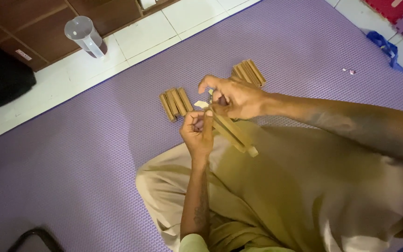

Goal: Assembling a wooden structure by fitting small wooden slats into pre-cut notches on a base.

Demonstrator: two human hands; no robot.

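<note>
2 hands (197, 133) (232, 97) gripping wooden strips (233, 133), purple mat (94, 154)

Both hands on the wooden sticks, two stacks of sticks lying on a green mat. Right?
Not quite: the mat is purple, not green, as the head view shows. The rest holds: left hand and right hand both grip the sticks, and two stacks lie on the mat.

Two stick piles (175, 103) (248, 73) lie on the mat (94, 154) beyond both hands (198, 133) (233, 97).
</note>
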